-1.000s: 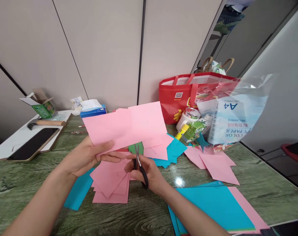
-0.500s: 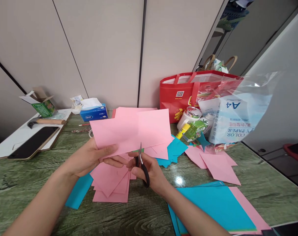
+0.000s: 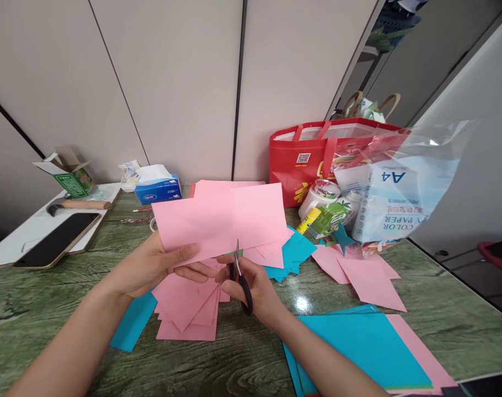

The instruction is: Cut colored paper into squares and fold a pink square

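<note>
My left hand [image 3: 168, 262] pinches a pink sheet of paper [image 3: 201, 223] by its lower left corner, thumb on top and fingers beneath. In my right hand [image 3: 251, 281] is a pair of scissors [image 3: 245, 289] with black handles, its metal blade pointing up at the lower edge of the sheet. The fingertips of both hands nearly meet below the paper. Under them on the table lies a loose stack of cut pink paper pieces [image 3: 188, 314], with a blue paper piece [image 3: 133, 322] to its left.
Blue sheets [image 3: 358, 347] lie at the front right, pink pieces [image 3: 370, 284] behind them. At the back stand a red bag [image 3: 288, 171], a clear paper packet [image 3: 404, 204], a glue stick [image 3: 308, 220] and a tissue box [image 3: 158, 190]. A phone [image 3: 56, 240] and hammer [image 3: 81, 204] lie left.
The pink sheet's right edge has shifted very slightly left. Both hands keep nearly the same place and hold.
</note>
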The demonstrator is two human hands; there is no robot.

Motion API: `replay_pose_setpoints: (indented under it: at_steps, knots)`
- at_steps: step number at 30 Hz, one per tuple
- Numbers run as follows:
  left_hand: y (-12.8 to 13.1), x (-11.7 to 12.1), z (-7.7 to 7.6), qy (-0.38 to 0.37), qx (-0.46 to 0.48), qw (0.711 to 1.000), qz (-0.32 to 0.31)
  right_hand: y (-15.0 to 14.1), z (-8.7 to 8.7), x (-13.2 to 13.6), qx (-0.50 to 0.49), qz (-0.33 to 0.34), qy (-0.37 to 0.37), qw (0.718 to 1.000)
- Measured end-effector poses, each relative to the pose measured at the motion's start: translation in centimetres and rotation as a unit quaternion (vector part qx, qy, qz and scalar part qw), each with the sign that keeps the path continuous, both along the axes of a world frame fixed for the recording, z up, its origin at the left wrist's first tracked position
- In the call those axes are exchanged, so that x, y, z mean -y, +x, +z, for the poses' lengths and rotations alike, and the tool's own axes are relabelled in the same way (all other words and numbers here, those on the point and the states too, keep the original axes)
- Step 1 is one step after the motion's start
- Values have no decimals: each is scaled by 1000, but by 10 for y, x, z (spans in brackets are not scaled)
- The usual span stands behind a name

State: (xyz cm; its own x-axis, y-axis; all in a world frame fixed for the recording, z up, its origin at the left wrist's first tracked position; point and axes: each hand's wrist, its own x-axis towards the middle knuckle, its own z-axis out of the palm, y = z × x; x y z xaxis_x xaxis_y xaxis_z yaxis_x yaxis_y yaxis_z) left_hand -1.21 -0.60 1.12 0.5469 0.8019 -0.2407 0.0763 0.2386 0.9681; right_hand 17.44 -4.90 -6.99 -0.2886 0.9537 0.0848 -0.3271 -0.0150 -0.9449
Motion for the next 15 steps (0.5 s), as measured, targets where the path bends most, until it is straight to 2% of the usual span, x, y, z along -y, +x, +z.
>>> replay_pose_setpoints:
  at_steps: [15]
  knots:
    - [3, 1, 2, -9, -15, 999, 27, 0, -2, -1, 27, -25, -8, 999]
